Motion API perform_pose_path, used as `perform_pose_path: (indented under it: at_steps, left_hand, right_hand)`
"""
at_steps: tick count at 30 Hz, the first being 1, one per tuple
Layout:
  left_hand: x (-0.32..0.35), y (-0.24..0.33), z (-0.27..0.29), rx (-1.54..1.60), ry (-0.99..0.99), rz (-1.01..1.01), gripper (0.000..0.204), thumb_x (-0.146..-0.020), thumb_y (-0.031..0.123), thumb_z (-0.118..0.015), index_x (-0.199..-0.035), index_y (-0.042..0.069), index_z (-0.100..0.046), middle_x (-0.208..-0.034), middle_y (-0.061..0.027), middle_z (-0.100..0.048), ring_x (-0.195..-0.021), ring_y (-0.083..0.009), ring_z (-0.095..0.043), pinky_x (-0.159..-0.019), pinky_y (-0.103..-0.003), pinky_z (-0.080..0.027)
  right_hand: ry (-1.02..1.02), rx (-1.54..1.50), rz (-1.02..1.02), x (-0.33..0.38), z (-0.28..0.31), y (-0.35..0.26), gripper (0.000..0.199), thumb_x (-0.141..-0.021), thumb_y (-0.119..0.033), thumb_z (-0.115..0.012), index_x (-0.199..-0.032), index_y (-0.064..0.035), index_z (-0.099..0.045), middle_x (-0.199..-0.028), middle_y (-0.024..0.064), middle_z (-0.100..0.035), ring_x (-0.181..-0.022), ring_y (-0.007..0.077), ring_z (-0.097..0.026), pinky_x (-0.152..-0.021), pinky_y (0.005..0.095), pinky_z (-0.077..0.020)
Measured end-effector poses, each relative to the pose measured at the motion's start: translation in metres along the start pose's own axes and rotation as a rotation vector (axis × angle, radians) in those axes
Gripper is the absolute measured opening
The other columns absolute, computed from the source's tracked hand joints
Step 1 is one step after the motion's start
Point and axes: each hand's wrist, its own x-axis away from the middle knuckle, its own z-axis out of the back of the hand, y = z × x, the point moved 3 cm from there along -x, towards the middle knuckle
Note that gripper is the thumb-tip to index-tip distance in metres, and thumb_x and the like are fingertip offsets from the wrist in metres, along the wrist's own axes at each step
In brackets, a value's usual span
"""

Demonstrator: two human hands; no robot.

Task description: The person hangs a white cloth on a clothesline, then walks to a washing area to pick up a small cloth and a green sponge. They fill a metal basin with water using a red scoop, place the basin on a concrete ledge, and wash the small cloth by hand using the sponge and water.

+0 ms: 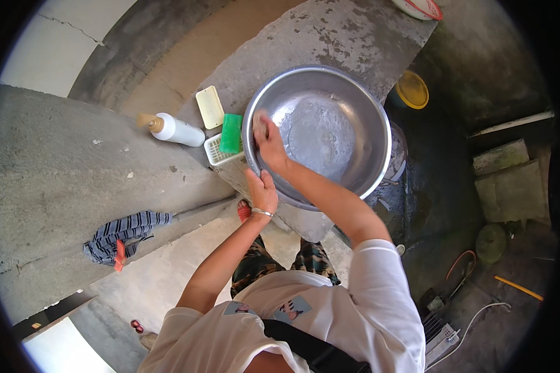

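A wide metal basin (374, 133) stands on the concrete slab, with cloudy, foamy water in its bottom. My left hand (263, 194) grips the near left part of its rim, fingers closed over the edge. Inside the basin, my right hand (271, 144) presses a small tan pad (259, 123) against the left wall; motion blurs it, and its exact kind does not show. Just left of the basin, a green soap bar (231, 133) rests across a white slotted soap dish (216, 153). Behind it lies a cream lid (210, 107).
A white pump bottle (179, 130) lies on its side left of the soap dish. A striped cloth (121, 236) hangs on the concrete ledge (62, 168). To the right is a dark wet recess with a yellow-rimmed bucket (412, 90). A red-rimmed bowl (418, 9) sits at the far edge.
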Motion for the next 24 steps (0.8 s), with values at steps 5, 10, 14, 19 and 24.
perform_pose_path:
  at_steps: [5, 10, 14, 19, 24]
  left_hand:
    - [0.003, 0.003, 0.005, 0.029, -0.042, 0.109, 0.023, -0.085, 0.012, -0.049, -0.098, -0.004, -0.037, -0.086, -0.0171, -0.046, -0.079, -0.027, -0.048, -0.076, -0.038, -0.039]
    - [0.01, -0.006, 0.003, 0.023, 0.051, -0.027, 0.027, -0.082, 0.008, -0.048, -0.101, -0.006, -0.034, -0.087, -0.0269, -0.046, -0.081, -0.0411, -0.049, -0.077, -0.043, -0.038]
    - [0.028, 0.003, -0.005, 0.009, 0.014, 0.051, 0.027, -0.084, 0.011, -0.048, -0.101, -0.005, -0.035, -0.093, -0.0263, -0.048, -0.085, -0.039, -0.049, -0.08, -0.041, -0.038]
    - [0.018, -0.005, 0.0, 0.118, 0.002, 0.062, 0.03, -0.081, 0.008, -0.049, -0.103, -0.007, -0.035, -0.093, -0.0241, -0.045, -0.087, -0.0346, -0.049, -0.08, -0.04, -0.038]
    - [0.028, -0.036, -0.007, 0.115, -0.016, -0.017, 0.031, -0.08, 0.006, -0.051, -0.103, -0.007, -0.036, -0.091, -0.0245, -0.043, -0.086, -0.0355, -0.048, -0.077, -0.039, -0.039]
  right_hand:
    - [-0.133, -0.038, -0.078, -0.001, -0.005, 0.004, 0.038, -0.087, -0.011, -0.051, -0.122, -0.0032, -0.038, -0.12, 0.0153, -0.041, -0.108, 0.024, -0.045, -0.094, 0.0325, -0.0359]
    - [-0.414, -0.074, -0.204, 0.05, 0.011, -0.034, 0.02, -0.089, -0.011, -0.05, -0.108, -0.007, -0.045, -0.115, 0.0101, -0.043, -0.105, 0.0181, -0.044, -0.091, 0.0305, -0.0373]
    - [0.08, 0.129, 0.164, -0.021, -0.013, -0.05, 0.011, -0.086, -0.007, -0.053, -0.097, -0.0088, -0.05, -0.108, 0.0093, -0.046, -0.109, 0.0236, -0.04, -0.094, 0.0332, -0.034]
    - [-0.131, 0.362, 0.202, 0.007, -0.022, -0.054, 0.009, -0.082, -0.004, -0.055, -0.089, -0.0082, -0.052, -0.101, 0.0144, -0.044, -0.109, 0.032, -0.037, -0.1, 0.0382, -0.0285]
    - [-0.175, 0.456, 0.192, 0.038, -0.032, -0.069, 0.006, -0.079, 0.002, -0.052, -0.078, -0.0032, -0.05, -0.103, 0.0257, -0.046, -0.104, 0.0412, -0.04, -0.101, 0.0451, -0.0264]
